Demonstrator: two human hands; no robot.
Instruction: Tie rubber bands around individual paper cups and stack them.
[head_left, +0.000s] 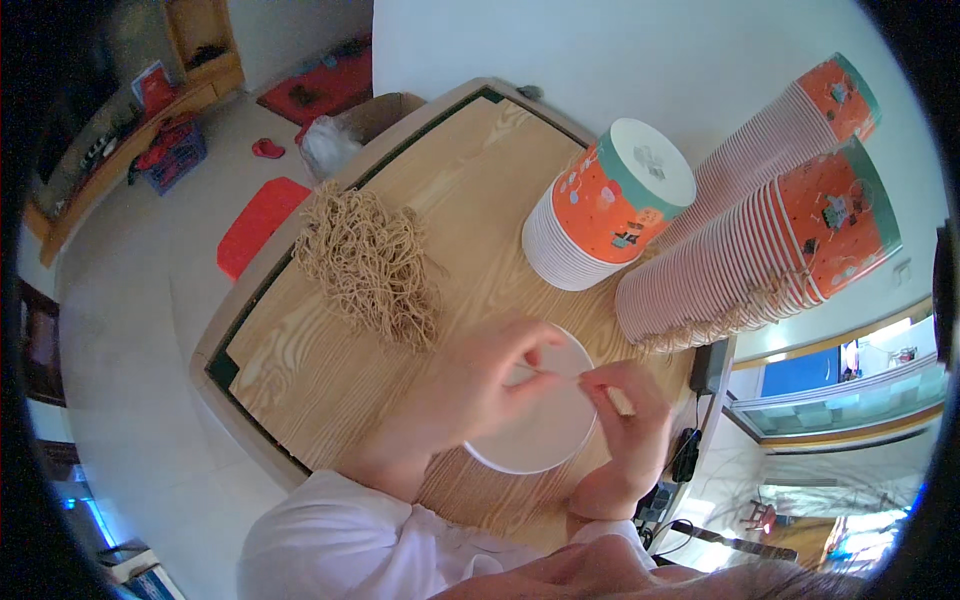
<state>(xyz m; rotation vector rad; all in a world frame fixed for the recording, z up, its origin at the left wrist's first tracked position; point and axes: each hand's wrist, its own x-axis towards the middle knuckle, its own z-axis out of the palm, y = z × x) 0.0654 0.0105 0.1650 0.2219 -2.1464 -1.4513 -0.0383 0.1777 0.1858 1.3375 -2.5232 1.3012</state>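
Note:
My left hand (480,385) and my right hand (625,410) meet over a white paper cup (540,440) seen bottom-up, held above the wooden table (330,360). Both hands pinch a thin tan string at the cup's rim, left fingertips touching the right ones. A pile of tan string pieces (370,265) lies on the table, left of the hands. A stack of orange-and-teal paper cups (600,210) stands upside down behind the hands. Two long stacks of the same cups (770,230) lie on their sides at the right, strings hanging from them.
A black device with cables (705,370) lies at the table's right edge. A red stool (255,225) and a cardboard box with a white bag (350,130) stand on the floor at the left. A white wall runs behind the table.

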